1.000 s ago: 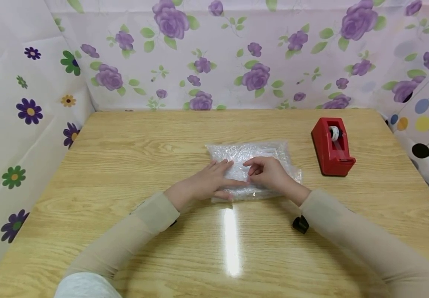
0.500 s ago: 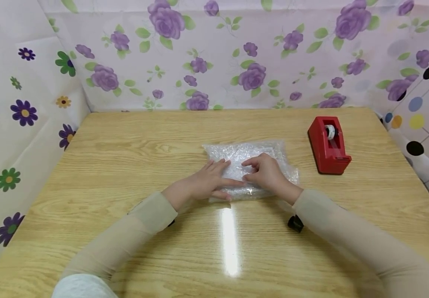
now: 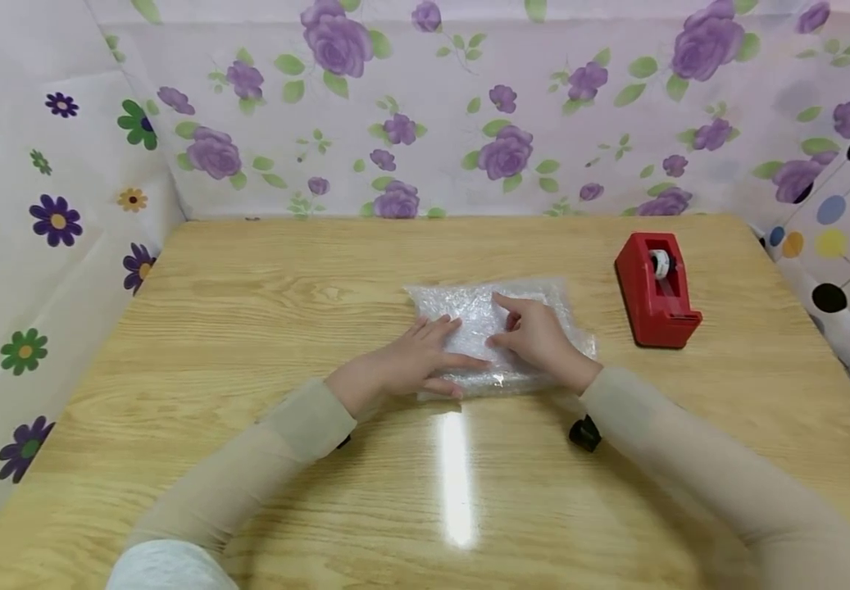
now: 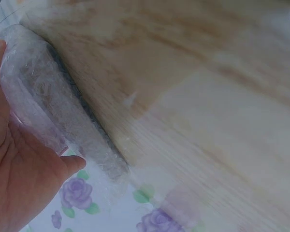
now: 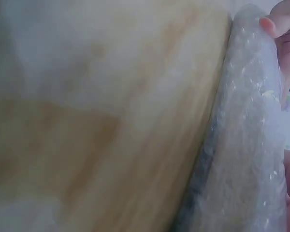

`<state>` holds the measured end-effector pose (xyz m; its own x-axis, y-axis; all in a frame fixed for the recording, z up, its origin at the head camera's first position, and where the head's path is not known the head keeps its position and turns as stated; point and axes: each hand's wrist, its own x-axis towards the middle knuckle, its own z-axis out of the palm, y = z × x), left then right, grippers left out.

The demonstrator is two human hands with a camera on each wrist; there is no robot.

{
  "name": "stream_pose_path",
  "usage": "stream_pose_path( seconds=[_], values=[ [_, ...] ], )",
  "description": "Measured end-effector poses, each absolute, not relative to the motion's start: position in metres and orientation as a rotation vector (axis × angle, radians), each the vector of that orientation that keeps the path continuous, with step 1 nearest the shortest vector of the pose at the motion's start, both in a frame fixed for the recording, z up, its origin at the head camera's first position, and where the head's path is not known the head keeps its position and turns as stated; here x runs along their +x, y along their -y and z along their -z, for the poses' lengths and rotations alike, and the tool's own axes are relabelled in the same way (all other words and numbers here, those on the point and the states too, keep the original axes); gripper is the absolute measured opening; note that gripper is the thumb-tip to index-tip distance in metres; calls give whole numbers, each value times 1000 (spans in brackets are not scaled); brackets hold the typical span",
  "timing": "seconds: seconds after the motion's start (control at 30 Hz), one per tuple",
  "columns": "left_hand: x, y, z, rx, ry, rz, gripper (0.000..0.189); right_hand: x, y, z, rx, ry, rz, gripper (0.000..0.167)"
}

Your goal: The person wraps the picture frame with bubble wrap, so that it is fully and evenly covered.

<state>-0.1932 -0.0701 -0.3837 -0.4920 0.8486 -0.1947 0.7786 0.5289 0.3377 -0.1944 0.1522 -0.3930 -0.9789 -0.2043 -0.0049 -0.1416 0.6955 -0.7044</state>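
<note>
In the head view a flat package in clear bubble wrap [image 3: 469,305] lies on the table under both hands. My left hand [image 3: 420,356] rests on its left part with fingers spread, the thumb near the front edge. My right hand [image 3: 538,336] touches the upper face right of centre. Its index finger and thumb are apart, and the other fingers bend under the palm. I see nothing gripped between them. In the left wrist view the left hand [image 4: 24,169] lies along the bubble-wrapped package [image 4: 53,92]. The right wrist view shows the wrapped package [image 5: 246,121] from its front side.
A red tape dispenser [image 3: 656,295] with a roll of clear tape stands to the right of the package. The wooden table [image 3: 262,295] is bounded by flowered sheets at the back and left, and a dotted sheet at the right.
My right hand has shifted slightly, its index finger reaching a little farther back and the gap to the thumb wider. The left hand and the package stay in place.
</note>
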Motion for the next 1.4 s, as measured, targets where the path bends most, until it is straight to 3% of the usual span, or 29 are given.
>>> stream_pose_path(
  seconds=[0.1, 0.2, 0.4, 0.53, 0.87, 1.4],
  values=[
    [-193, 68, 386, 1362, -2435, -292, 53, -196, -155, 393, -284, -2815, 1129, 67],
    [-193, 68, 386, 1382, -2453, -286, 52, -193, -157, 393, -358, -2863, 1091, 54],
    [-197, 65, 387, 1417, -2465, -267, 52, -171, -170, 390, -830, -3067, 837, 31],
    [-199, 64, 385, 1382, -2457, -264, 53, -158, -178, 392, -1107, -3029, 522, 37],
    [-200, 67, 385, 1314, -2404, -342, 53, -161, -177, 401, -1156, -2943, 98, 51],
    [-213, 70, 386, 1321, -2411, -374, 54, -192, -172, 398, -1038, -2813, 212, 57]
  ],
)
